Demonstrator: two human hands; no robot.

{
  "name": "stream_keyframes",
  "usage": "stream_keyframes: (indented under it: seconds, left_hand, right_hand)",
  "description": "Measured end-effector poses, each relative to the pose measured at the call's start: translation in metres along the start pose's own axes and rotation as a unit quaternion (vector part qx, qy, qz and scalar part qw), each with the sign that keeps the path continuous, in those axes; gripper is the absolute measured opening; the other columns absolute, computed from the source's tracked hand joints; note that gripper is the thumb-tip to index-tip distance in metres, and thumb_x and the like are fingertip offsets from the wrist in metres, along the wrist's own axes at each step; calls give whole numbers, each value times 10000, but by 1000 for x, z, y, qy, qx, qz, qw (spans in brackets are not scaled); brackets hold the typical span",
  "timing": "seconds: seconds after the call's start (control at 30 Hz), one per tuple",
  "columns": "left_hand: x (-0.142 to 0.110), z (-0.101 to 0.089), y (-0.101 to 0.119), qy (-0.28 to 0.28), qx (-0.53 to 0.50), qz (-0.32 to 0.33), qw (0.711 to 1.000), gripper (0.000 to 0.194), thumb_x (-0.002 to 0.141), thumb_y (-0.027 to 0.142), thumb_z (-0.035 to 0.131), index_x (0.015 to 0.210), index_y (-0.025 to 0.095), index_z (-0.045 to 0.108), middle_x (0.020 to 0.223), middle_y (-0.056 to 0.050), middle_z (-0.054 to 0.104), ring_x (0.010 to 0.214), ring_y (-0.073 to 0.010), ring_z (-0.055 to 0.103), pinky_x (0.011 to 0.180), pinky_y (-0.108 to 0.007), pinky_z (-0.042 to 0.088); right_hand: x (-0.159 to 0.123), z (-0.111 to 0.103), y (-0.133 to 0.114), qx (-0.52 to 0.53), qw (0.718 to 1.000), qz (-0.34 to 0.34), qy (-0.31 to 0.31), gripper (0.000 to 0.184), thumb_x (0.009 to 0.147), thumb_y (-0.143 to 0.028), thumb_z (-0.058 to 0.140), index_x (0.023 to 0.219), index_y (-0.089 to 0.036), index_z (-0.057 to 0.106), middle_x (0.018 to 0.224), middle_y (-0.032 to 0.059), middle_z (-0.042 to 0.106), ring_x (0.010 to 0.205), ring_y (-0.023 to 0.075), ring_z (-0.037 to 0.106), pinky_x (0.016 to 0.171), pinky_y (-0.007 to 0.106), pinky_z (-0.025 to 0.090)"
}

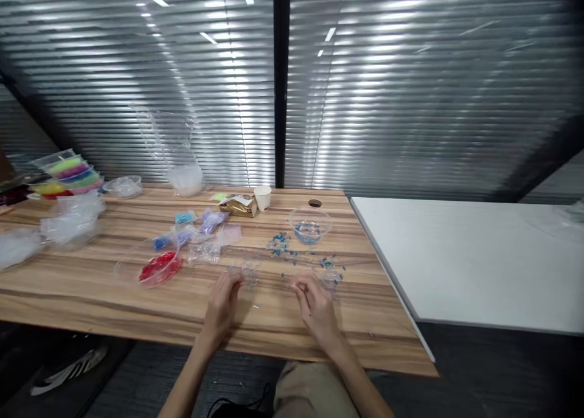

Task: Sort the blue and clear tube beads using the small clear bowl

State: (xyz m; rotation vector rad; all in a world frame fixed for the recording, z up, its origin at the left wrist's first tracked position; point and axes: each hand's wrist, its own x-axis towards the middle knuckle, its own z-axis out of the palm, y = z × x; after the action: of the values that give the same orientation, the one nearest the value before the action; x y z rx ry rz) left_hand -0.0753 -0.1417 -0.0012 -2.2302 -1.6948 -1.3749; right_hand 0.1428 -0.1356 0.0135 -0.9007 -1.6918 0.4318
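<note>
Counter of striped wood (283, 330) runs across the scene, in front of blinds. On its far left is a stack of colored packs (68, 176), with clear plastic bags (75, 218) nearer. Next comes a clear bowl (119, 271) with red pieces (160, 267) in it, and just beyond it small bags, among them a purple bag (212, 220). The left hand (223, 293) is near the middle, its grip drawn together at the fingertips beside a patch of clear bits (250, 276); whether it pinches one cannot be told. Farther back stand a gold packet (239, 207) and a white cup (263, 198). Small blue pieces (279, 243) lie scattered right of center, on the near side of a second clear bowl (326, 226) with more blue inside. The right hand (317, 308) is below them, thumb and forefinger close together; anything in that grip is too small to make out. Pieces this tiny would seem to call for a light fingertip pinch, steady wrists low over the wood, and care with see-through bits that fade into the grain. A white counter (469, 260) extends to the right.
</note>
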Motion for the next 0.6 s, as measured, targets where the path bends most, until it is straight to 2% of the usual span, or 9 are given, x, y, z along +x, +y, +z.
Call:
stream_keyframes:
  seconds: [0.07,0.13,0.23,0.3,0.37,0.47,0.6]
  left_hand:
    - [-17,0,29,115,-97,27,988,136,854,123,481,808,207,578,721,-6,637,706,-158,615,698,-274,494]
    - [-40,4,69,203,-175,-50,962,163,823,95,543,905,221,607,751,4,654,679,-143,620,671,-244,505]
    - [-69,11,129,147,-223,-154,951,168,798,115,583,839,233,695,767,-9,677,703,-150,635,653,-216,507]
    - [-75,11,152,114,-265,-222,931,139,784,145,597,748,217,711,743,-22,676,692,-157,638,638,-209,513]
    - [-72,4,160,71,-317,-281,903,85,734,180,654,670,194,709,700,-30,663,664,-158,632,604,-195,510]
    - [-65,-11,157,8,-409,-336,849,56,662,217,734,649,170,705,655,-25,641,621,-142,608,573,-179,499]
    - [-64,-23,158,-17,-477,-378,794,145,613,273,787,671,161,715,680,-39,669,648,-155,626,597,-190,515]
  right_hand:
    - [-21,-16,-13,14,996,89,23,136,907,-222,461,805,-195,546,728,16,597,683,147,578,628,227,450]
    - [-45,-24,-31,56,987,147,-8,164,909,-231,458,772,-195,541,713,11,591,678,139,586,617,204,452]
    - [-73,-26,-57,104,983,149,-22,144,894,-229,471,784,-200,560,720,4,608,679,129,597,633,184,453]
    - [-82,-25,-71,118,981,154,-18,148,883,-236,482,764,-200,561,705,-1,602,655,122,582,613,174,444]
    - [-85,-25,-82,136,976,171,-13,161,877,-252,497,738,-196,556,696,0,591,652,121,572,608,173,442]
    - [-88,-27,-91,174,963,206,-4,173,875,-285,514,738,-188,558,707,8,583,677,130,574,631,185,458]
    - [-95,-24,-98,216,946,242,25,206,873,-336,522,759,-174,579,706,22,585,665,138,572,616,199,473]
